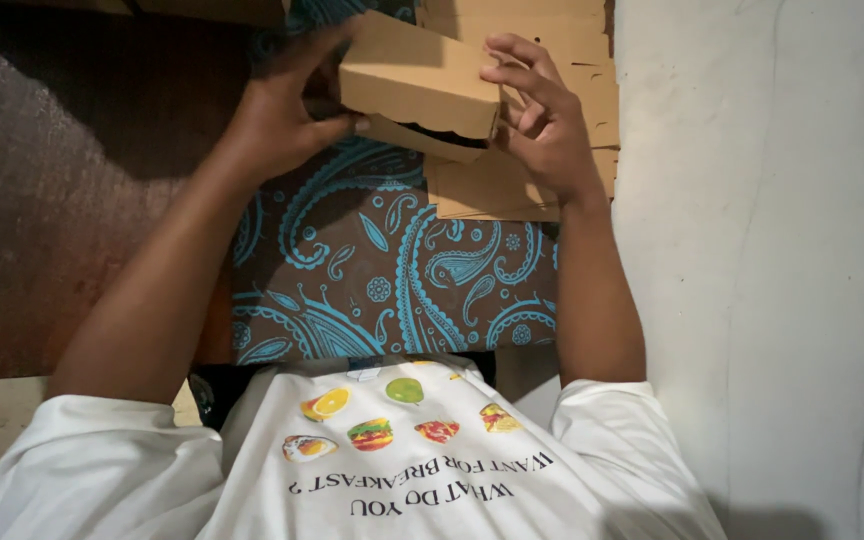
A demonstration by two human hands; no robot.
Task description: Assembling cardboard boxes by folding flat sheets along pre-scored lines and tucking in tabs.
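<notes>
Box-folding work fills the head view. A small brown cardboard box (417, 75) with a scalloped lid edge is held up off the lap, at the top of the picture between the two hands. The left hand (282, 110) grips its left end, thumb pressed along the lower front flap and fingers wrapped over the top. The right hand (542, 120) closes on the right end, fingertips spread over the lid's corner and side. Both hands are clamped on the box, one at each end, with the box keeping them apart.

The lid sits slightly ajar: a dark gap shows under the scalloped edge, and a front flap juts out beneath it. I judge the box formed but not fully closed, so the step in hand looks like the last tucking of lid and flap. Finishing that would call for steady pressure from both ends, with the flap guided inside the lid edge and not crushed.

Just beneath and behind the box lies a stack of flat brown cardboard blanks (512, 190), partly hidden by the right hand. They rest on a brown cloth with a blue paisley pattern (372, 260) spread over the lap. A white T-shirt with printed food pictures (402, 470) fills the bottom, a dark reddish floor (52, 200) lies to the left, and a pale plastered surface (752, 250) to the right.
</notes>
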